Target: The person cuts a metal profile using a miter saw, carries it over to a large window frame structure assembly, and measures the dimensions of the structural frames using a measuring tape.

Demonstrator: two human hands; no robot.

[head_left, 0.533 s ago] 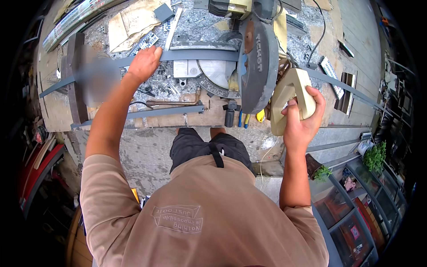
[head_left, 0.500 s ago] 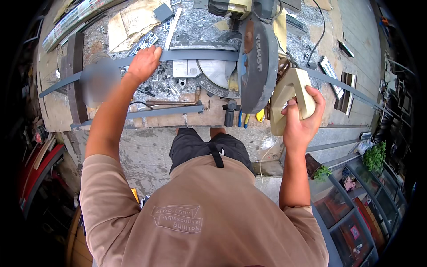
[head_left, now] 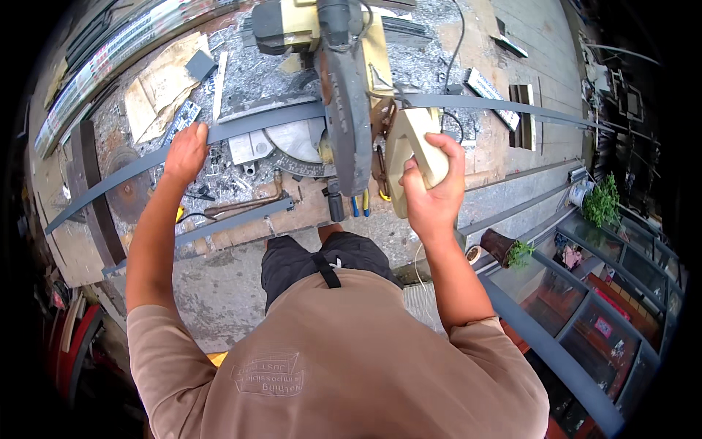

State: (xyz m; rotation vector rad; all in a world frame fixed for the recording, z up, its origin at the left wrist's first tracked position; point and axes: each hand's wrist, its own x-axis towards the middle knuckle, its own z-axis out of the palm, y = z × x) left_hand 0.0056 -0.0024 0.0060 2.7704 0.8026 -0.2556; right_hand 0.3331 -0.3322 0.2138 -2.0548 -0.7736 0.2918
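A long grey metal strip lies across the bench and through the miter saw, against its fence. My left hand is closed on the strip, left of the saw's base. Curled around the saw's beige D-shaped handle is my right hand, its thumb on the inner side. The dark blade guard stands over the strip and hides part of it. Whether the blade touches the strip cannot be seen. To the right of the saw the strip runs on past the bench.
Metal shavings cover the bench. A brown rusty bar and a round disc lie at the left. Pliers, a bent rod and a shorter grey strip lie along the front edge. Potted plants stand at the right.
My view has turned, so the bench and saw sit further left in the picture. Both hands keep their grips, the left on the strip and the right on the saw handle.
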